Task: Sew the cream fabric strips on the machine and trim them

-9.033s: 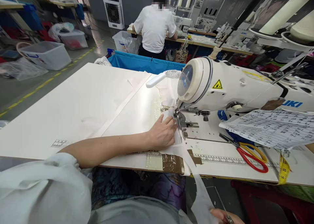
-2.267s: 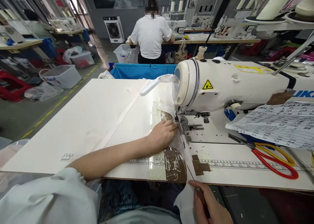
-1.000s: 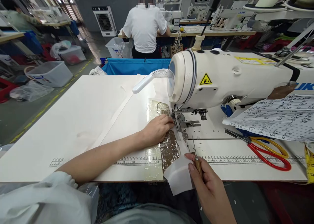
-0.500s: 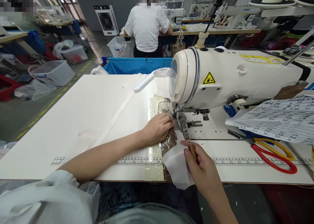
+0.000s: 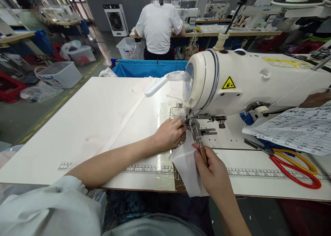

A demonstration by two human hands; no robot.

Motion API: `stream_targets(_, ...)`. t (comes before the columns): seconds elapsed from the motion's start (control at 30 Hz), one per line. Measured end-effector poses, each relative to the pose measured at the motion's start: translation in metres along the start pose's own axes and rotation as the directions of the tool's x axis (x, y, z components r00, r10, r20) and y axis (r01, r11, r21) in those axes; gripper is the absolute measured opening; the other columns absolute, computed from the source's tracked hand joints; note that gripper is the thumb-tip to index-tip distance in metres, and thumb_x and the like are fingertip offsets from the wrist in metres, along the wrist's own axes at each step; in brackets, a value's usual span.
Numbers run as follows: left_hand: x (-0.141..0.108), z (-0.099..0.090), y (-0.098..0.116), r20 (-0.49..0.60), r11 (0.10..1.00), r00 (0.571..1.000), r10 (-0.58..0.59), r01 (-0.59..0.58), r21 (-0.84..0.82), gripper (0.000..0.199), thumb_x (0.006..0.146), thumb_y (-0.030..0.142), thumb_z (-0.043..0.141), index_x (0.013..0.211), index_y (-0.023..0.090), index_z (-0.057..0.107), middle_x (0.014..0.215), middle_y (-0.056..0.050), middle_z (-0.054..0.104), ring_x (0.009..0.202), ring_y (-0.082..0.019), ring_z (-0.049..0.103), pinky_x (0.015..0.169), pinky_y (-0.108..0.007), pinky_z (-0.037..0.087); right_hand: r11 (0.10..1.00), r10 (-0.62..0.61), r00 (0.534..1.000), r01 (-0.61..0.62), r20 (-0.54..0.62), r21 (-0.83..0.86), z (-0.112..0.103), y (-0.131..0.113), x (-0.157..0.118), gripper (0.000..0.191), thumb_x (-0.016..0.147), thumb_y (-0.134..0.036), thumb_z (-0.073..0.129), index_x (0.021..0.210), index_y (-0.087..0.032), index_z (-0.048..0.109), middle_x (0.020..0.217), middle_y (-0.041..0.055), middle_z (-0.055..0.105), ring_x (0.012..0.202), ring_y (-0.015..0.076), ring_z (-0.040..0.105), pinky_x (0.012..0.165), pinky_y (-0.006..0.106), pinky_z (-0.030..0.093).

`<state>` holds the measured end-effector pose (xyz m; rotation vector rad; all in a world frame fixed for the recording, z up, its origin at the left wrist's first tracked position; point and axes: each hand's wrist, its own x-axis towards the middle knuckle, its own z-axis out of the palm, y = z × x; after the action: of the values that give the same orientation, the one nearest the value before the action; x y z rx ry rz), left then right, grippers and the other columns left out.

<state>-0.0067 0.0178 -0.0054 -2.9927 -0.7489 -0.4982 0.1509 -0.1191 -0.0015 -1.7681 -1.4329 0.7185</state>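
Observation:
My left hand (image 5: 169, 135) lies with bent fingers beside the needle area of a white sewing machine (image 5: 240, 80), pressing on fabric; what its fingertips hold is hidden. My right hand (image 5: 214, 167) is wrapped round the wooden handle of an awl (image 5: 203, 154), whose metal tip points up at the presser foot. White fabric (image 5: 186, 167) runs from the foot down over the table's front edge, touching the right hand's fingers. Under the left hand, a shiny brown piece and a clear taped strip (image 5: 165, 177) lie on the table (image 5: 116, 101).
Red and yellow-handled scissors (image 5: 294, 163) and a handwritten sheet (image 5: 292, 127) lie at the right. A white-handled tool (image 5: 156, 87) is behind my left hand. Beyond a blue cloth bin (image 5: 147, 68) sits a person in white (image 5: 159, 27).
The whole view has shifted slightly, moving the machine and scissors rightward. Less of the brown piece shows beside my left hand, and the white fabric lies differently. Both hands keep nearly the same pose.

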Motion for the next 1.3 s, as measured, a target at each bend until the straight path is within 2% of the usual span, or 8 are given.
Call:
stream_targets(0.17, -0.001, 0.001, 0.001, -0.012, 1.000, 1.000, 0.004, -0.004, -0.014, 0.032, 0.094, 0.016, 0.037, 0.110, 0.008, 0.064, 0.115, -0.014, 0.059, 0.105, -0.026, 0.052, 0.085, -0.040, 0.049, 0.993, -0.083, 0.996, 0.079, -0.031, -0.091, 0.003, -0.011, -0.009, 0.036, 0.094, -0.038, 0.041, 0.117, -0.019, 0.062, 0.105, 0.0095, 0.073, 0.087, 0.0243, 0.071, 0.070, 0.032, 0.056)
stream_targets(0.27, 0.000, 0.001, 0.001, -0.028, 0.998, 1.000, -0.007, 0.005, -0.069, 0.031, 0.093, 0.016, 0.038, 0.108, 0.009, 0.064, 0.113, -0.015, 0.059, 0.103, -0.025, 0.053, 0.083, -0.039, 0.050, 0.964, -0.234, 0.968, 0.218, -0.093, -0.154, 0.008, -0.018, -0.011, 0.033, 0.095, -0.032, 0.039, 0.116, -0.019, 0.062, 0.104, 0.0102, 0.073, 0.089, 0.0232, 0.071, 0.070, 0.030, 0.056)
stream_targets(0.43, 0.011, -0.001, 0.002, 0.039, 0.999, 0.999, 0.025, -0.025, -0.022, 0.022, 0.089, 0.023, 0.049, 0.094, 0.008, 0.065, 0.100, -0.016, 0.059, 0.093, -0.025, 0.053, 0.078, -0.036, 0.050, 0.830, -0.548, 0.822, 0.511, -0.154, -0.224, 0.015, -0.040, -0.007, 0.028, 0.094, -0.017, 0.041, 0.116, -0.016, 0.058, 0.099, 0.0100, 0.073, 0.086, 0.0180, 0.071, 0.070, 0.024, 0.055)
stream_targets(0.57, 0.021, 0.001, 0.006, 0.074, 0.996, 0.997, -0.037, 0.031, 0.083, 0.023, 0.093, 0.017, 0.043, 0.085, 0.011, 0.064, 0.092, -0.013, 0.061, 0.083, -0.022, 0.054, 0.069, -0.033, 0.049, 0.739, -0.661, 0.744, 0.622, -0.098, -0.260, 0.019, -0.049, -0.014, 0.029, 0.094, -0.012, 0.039, 0.118, -0.013, 0.055, 0.096, 0.0100, 0.073, 0.082, 0.0162, 0.071, 0.067, 0.023, 0.054)
stream_targets(0.63, 0.022, 0.004, 0.005, 0.030, 0.993, 0.993, -0.113, 0.111, 0.046, 0.025, 0.094, 0.016, 0.040, 0.087, 0.012, 0.064, 0.093, -0.012, 0.062, 0.083, -0.022, 0.055, 0.067, -0.032, 0.049, 0.745, -0.646, 0.758, 0.598, -0.094, -0.294, 0.020, -0.043, -0.019, 0.029, 0.096, -0.014, 0.038, 0.119, -0.014, 0.055, 0.096, 0.0096, 0.074, 0.079, 0.0164, 0.072, 0.064, 0.023, 0.054)
stream_targets(0.73, 0.019, 0.009, -0.003, -0.070, 0.966, 0.970, -0.232, 0.221, -0.135, 0.022, 0.092, 0.017, 0.045, 0.090, 0.014, 0.066, 0.092, -0.010, 0.064, 0.087, -0.021, 0.058, 0.071, -0.033, 0.052, 0.826, -0.504, 0.847, 0.416, -0.168, -0.380, 0.020, -0.022, -0.023, 0.029, 0.099, -0.025, 0.036, 0.116, -0.015, 0.057, 0.089, 0.0080, 0.075, 0.066, 0.0178, 0.071, 0.053, 0.025, 0.050)
stream_targets(0.87, 0.016, 0.012, -0.016, -0.122, 0.883, 0.951, -0.283, 0.209, -0.420, 0.018, 0.089, 0.020, 0.051, 0.080, 0.017, 0.067, 0.087, -0.006, 0.065, 0.084, -0.018, 0.060, 0.076, -0.032, 0.052, 0.879, -0.314, 0.924, 0.197, -0.217, -0.435, 0.016, 0.000, -0.014, 0.035, 0.099, -0.035, 0.034, 0.116, -0.014, 0.057, 0.080, 0.0069, 0.076, 0.057, 0.0206, 0.069, 0.044, 0.027, 0.044)
stream_targets(1.3, 0.018, 0.006, -0.018, -0.084, 0.781, 0.936, -0.341, 0.232, -0.580, 0.026, 0.091, 0.033, 0.054, 0.072, 0.018, 0.065, 0.084, -0.005, 0.066, 0.081, -0.017, 0.062, 0.075, -0.030, 0.051, 0.804, -0.403, 0.887, 0.225, -0.226, -0.550, 0.021, -0.001, 0.013, 0.035, 0.096, -0.023, 0.036, 0.106, -0.012, 0.068, 0.090, 0.0118, 0.077, 0.053, 0.0183, 0.067, 0.043, 0.025, 0.040)
